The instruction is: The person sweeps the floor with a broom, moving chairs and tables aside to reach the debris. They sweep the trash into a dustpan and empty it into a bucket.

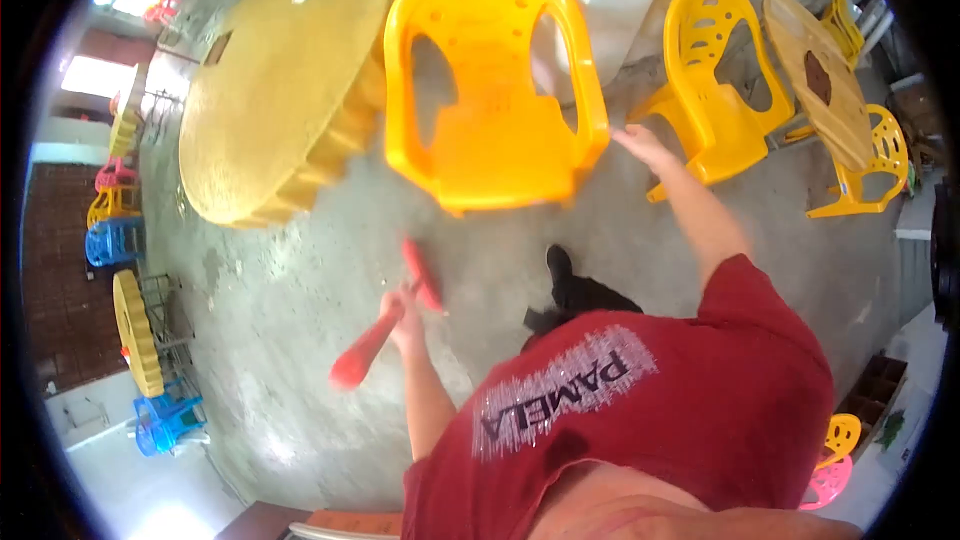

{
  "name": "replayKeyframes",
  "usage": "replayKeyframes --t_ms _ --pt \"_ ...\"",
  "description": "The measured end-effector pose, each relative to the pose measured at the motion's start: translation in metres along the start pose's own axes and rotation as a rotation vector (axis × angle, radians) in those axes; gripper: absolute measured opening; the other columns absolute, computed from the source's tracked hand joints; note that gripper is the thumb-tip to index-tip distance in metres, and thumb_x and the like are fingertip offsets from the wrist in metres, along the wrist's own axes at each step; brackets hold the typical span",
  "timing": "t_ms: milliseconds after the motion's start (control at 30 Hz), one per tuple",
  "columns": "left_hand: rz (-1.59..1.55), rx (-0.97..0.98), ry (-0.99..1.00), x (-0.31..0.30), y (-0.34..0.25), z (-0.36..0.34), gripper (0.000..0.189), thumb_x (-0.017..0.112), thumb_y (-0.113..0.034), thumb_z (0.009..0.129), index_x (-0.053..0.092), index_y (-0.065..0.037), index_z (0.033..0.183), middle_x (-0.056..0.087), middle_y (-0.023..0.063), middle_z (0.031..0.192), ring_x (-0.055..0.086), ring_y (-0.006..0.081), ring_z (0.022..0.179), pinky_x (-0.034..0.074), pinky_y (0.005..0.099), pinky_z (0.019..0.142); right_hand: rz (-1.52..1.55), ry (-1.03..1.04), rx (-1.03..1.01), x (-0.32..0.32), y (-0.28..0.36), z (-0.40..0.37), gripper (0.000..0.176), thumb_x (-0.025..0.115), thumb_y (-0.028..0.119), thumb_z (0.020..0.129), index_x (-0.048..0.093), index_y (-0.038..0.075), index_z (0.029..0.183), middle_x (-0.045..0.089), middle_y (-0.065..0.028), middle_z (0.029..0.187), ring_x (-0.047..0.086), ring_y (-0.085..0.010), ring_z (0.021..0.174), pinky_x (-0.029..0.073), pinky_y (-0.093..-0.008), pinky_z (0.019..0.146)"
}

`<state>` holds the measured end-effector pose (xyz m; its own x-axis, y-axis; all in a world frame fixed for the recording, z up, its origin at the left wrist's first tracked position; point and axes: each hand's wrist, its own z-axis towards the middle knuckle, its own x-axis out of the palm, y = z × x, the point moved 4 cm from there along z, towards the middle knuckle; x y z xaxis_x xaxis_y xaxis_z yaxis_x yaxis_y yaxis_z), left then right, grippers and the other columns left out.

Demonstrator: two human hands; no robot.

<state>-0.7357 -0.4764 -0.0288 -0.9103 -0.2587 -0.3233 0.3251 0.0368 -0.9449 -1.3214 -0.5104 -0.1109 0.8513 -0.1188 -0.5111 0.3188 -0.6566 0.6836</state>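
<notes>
The left hand (405,315) is wrapped tight around a red handle (358,358), blurred, low over the concrete floor (290,320). The right hand (645,145) is open, fingers stretched toward the armrest of the yellow chair (500,140), though the blur hides whether they touch. A round yellow table (280,90) stands just left of the chair.

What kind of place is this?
Probably a simple eatery or food court: a round yellow plastic table, yellow moulded plastic armchairs beside it, and stacked coloured plastic stools, all on a bare concrete floor.
</notes>
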Motion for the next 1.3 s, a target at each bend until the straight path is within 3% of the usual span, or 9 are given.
replayKeyframes --t_ms 133,233,300,400,667,867,1067,1233,1300 --pt "0.067 0.023 -0.095 -0.036 0.010 0.013 0.033 0.059 -0.017 0.093 0.046 -0.005 0.065 0.049 0.0008 0.064 0.043 0.0101 0.064 0.038 0.0291 0.060 -0.124 -0.197 0.135 0.029 0.010 0.081 0.103 0.071 0.062 0.068 0.038 -0.007 0.137 0.047 -0.0244 0.136 0.045 -0.0345 0.127 0.039 -0.0379 0.104" --pt "0.048 -0.011 -0.164 -0.048 0.007 0.017 0.033 0.058 -0.018 0.093 0.047 -0.004 0.065 0.051 0.0023 0.065 0.048 0.0130 0.067 0.042 0.0313 0.066 0.215 0.016 0.019 0.074 -0.035 0.155 0.090 0.075 0.053 0.068 0.047 -0.004 0.132 0.054 -0.0234 0.128 0.053 -0.0351 0.119 0.044 -0.0393 0.098" --pt "0.069 0.022 -0.185 -0.058 0.009 0.021 0.033 0.058 -0.019 0.093 0.047 -0.004 0.065 0.052 0.0033 0.066 0.051 0.0150 0.069 0.045 0.0328 0.070 0.066 -0.193 0.086 0.081 -0.039 0.151 0.076 0.077 0.045 0.067 0.054 -0.001 0.123 0.059 -0.0216 0.121 0.056 -0.0344 0.114 0.046 -0.0406 0.094" --pt "0.046 -0.013 -0.191 -0.064 -0.001 0.032 0.031 0.057 -0.017 0.093 0.046 -0.005 0.067 0.053 0.0042 0.063 0.053 0.0158 0.066 0.048 0.0354 0.079 -0.005 -0.266 0.196 0.086 -0.023 0.101 0.060 0.078 0.036 0.066 0.061 0.001 0.111 0.063 -0.0189 0.113 0.060 -0.0336 0.109 0.048 -0.0421 0.090" --pt "0.046 -0.044 -0.059 -0.081 0.014 0.102 0.036 0.064 -0.022 0.090 0.044 -0.004 0.066 0.054 0.0066 0.062 0.055 0.0165 0.064 0.047 0.0334 0.063 0.047 -0.703 0.173 0.134 0.004 -0.056 0.049 0.079 0.030 0.061 0.063 0.000 0.096 0.066 -0.0216 0.098 0.063 -0.0364 0.094 0.050 -0.0448 0.083" --pt "0.039 -0.012 0.118 -0.077 0.017 0.126 0.029 0.066 -0.015 0.087 0.048 -0.004 0.067 0.054 0.0042 0.065 0.051 0.0135 0.063 0.045 0.0309 0.062 0.238 -0.848 0.232 0.153 -0.034 -0.171 0.055 0.077 0.019 0.061 0.057 -0.003 0.108 0.066 -0.0209 0.096 0.065 -0.0343 0.085 0.052 -0.0404 0.076" --pt "-0.061 -0.086 0.348 -0.052 0.071 0.116 0.026 0.069 -0.021 0.086 0.055 -0.003 0.071 0.061 0.0050 0.072 0.055 0.0120 0.070 0.047 0.0293 0.069 0.364 -0.830 0.435 0.125 -0.198 -0.257 0.054 0.079 0.032 0.064 0.062 0.001 0.105 0.068 -0.0150 0.098 0.066 -0.0253 0.092 0.053 -0.0379 0.081" --pt "0.023 -0.196 0.678 -0.004 0.042 0.078 0.028 0.069 -0.019 0.087 0.057 -0.004 0.066 0.054 -0.0010 0.063 0.050 0.0090 0.060 0.045 0.0281 0.057 -0.219 -0.759 0.814 0.097 -0.310 -0.382 0.049 0.073 0.035 0.070 0.065 0.002 0.106 0.067 -0.0188 0.105 0.063 -0.0324 0.101 0.050 -0.0422 0.085" --pt "0.335 -0.046 0.820 0.023 0.133 0.090 0.021 0.068 -0.020 0.086 0.064 -0.003 0.074 0.059 0.0032 0.067 0.058 0.0132 0.064 0.048 0.0330 0.060 -0.627 -0.408 0.807 0.086 -0.401 -0.418 0.042 0.070 0.033 0.075 0.066 0.004 0.105 0.067 -0.0191 0.103 0.064 -0.0319 0.099 0.051 -0.0426 0.083"
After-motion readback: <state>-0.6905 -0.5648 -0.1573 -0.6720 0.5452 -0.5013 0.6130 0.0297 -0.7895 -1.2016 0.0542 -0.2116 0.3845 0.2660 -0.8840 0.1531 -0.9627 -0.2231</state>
